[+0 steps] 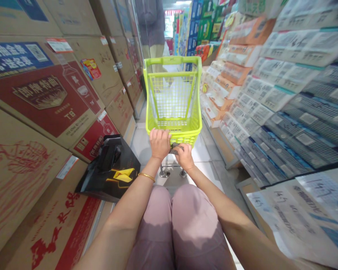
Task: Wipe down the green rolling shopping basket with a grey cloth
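Lime-green mesh basket (pixel 186 134) before us: our left hand (pixel 160 142) clasps its rim; our right hand (pixel 186 155) pinches a dark cloth-like piece (pixel 174 150).

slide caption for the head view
Left hand on a lime-green basket, right hand pinching a dark item at its near end.

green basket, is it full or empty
The green basket looks empty, not full: bare mesh and bottom slats show, no goods visible. The spot just behind the near rim is hidden, so cannot tell there.
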`<state>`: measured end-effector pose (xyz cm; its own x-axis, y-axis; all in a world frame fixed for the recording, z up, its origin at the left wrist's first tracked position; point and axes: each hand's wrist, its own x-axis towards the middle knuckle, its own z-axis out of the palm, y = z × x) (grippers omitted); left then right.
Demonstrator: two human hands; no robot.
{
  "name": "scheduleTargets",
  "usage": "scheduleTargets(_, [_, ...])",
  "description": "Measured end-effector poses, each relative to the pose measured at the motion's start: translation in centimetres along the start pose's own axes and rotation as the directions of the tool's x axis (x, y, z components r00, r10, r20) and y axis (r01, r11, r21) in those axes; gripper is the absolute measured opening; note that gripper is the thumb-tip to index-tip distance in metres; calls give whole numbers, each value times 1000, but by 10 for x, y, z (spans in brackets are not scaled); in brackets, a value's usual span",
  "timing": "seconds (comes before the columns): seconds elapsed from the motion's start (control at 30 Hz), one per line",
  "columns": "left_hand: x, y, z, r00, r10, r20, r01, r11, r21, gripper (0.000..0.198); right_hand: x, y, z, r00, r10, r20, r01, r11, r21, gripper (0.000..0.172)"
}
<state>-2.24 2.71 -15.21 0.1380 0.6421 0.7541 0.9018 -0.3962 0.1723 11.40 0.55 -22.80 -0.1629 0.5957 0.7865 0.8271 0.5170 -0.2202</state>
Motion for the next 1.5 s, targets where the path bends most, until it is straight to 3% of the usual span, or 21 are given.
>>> scheduleTargets(0.13, [-4,-4,-6,1000,-18,-10,18,1000,-13,38,8,-6,-11,1000,-15,-1,15,997,73,16])
scheduleTargets(0.27, [-6,-3,-15,997,-32,-73,31,999,-14,36,25,-13,-28,989,-24,-145,43,991,129,17])
scheduleTargets(0.4, [3,12,-21,991,-29,-127,26,999,-27,32,45,-18,-44,963,18,-268,1,997,71,14])
scheduleTargets(0.5, [12,27,-22,998,46,-35,-49,995,-91,32,52,-20,-51,950,16,-313,-16,1000,2,12])
scheduleTargets(0.63, [13,32,-18,995,44,86,-41,998,-44,37,50,-17,-50,940,-23,-341,13,999,-32,11])
scheduleTargets(0.77, [9,25,-15,988,84,127,-82,996,-25,38,42,-9,-37,949,-33,-314,38,999,12,10])
scheduleTargets(0.97, [12,16,-12,979,135,150,-136,991,-4,40,18,0,-12,988,-6,-152,6,1000,3,13])
scheduleTargets(1.3, [12,10,-4,992,106,63,-106,994,-2,37,-10,3,4,989,-49,136,58,996,-66,21])
scheduleTargets(1.4, [12,11,-2,995,93,46,-93,996,-10,36,-6,1,1,992,-26,121,34,997,-65,22])
scheduleTargets(1.5, [11,10,-1,995,90,45,-90,996,4,35,9,-2,-9,1000,-9,-29,8,999,-35,20])
